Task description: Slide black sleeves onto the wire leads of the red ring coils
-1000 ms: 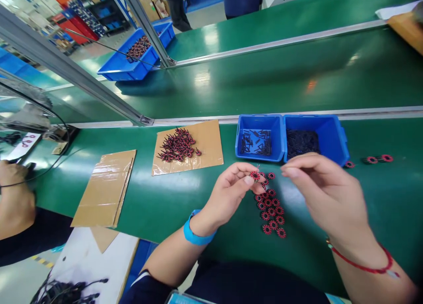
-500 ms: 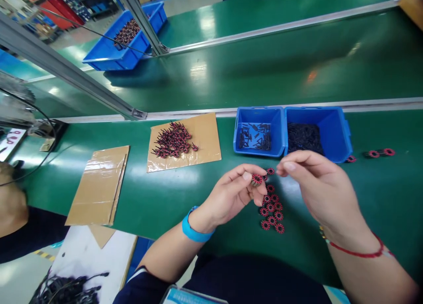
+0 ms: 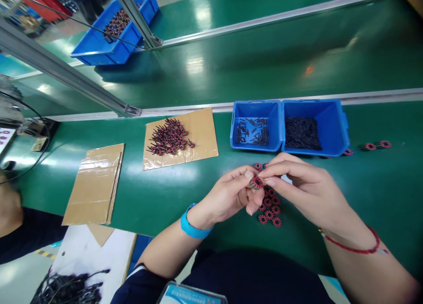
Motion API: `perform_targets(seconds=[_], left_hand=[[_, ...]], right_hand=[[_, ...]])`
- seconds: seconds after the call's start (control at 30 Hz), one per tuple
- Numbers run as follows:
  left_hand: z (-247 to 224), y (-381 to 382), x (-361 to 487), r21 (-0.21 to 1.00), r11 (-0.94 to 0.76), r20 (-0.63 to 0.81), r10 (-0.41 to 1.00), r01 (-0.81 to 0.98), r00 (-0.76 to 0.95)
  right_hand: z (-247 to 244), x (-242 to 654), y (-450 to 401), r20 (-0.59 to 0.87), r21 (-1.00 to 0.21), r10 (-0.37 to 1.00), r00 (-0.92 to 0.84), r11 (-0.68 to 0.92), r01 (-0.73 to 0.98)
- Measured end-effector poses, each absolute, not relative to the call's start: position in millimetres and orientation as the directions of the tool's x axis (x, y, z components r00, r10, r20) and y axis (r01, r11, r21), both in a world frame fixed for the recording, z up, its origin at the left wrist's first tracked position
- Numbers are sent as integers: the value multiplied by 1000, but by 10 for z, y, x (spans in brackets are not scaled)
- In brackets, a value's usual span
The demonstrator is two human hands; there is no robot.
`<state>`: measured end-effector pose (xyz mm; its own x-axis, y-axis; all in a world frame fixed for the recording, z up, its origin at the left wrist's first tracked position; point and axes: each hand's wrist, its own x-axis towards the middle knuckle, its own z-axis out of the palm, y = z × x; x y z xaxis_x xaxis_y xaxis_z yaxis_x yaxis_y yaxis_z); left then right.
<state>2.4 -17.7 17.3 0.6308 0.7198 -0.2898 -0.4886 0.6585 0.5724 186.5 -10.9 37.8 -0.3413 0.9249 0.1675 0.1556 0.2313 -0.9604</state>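
Note:
My left hand [image 3: 224, 196] pinches a small motor stator [image 3: 256, 183], a ring with red and black slots on its face, between thumb and fingers. At the stator's right edge, the thumb and forefinger of my right hand [image 3: 306, 191] are pressed together; what they hold, if anything, is too small to make out. More stators [image 3: 270, 214] lie in a loose cluster on the green table [image 3: 158, 198] below and behind my fingers, partly hidden by them. Just beyond my hands are a smaller blue bin [image 3: 257, 146] with short black pieces and a bigger blue bin [image 3: 333, 127] with a dark heap.
Stators with black pins are heaped on a cardboard sheet [image 3: 206, 136]. Stacked cardboard [image 3: 90, 185] lies left, near another person's arm [image 3: 9, 207]. A few stators [image 3: 376, 145] stand right of the bins. A metal post [image 3: 76, 75] slants down to the table's back edge.
My right hand has moved left, bringing its pinched fingertips to the stator in my left hand. The view has shifted slightly, and a person's legs now show at the far top left.

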Motion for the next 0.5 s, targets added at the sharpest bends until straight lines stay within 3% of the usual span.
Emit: perform_targets(seconds=[0.23,0.5], left_hand=[[174,-175,17,567,679,-291,695,-467,657],[160,-176,-2,567,686,-309,690,-456,654]], right_hand=[[396,1871,-87,173,-949,915,-365,253,186],[375,1881,-84,-39,-998,945,-326,-22,55]])
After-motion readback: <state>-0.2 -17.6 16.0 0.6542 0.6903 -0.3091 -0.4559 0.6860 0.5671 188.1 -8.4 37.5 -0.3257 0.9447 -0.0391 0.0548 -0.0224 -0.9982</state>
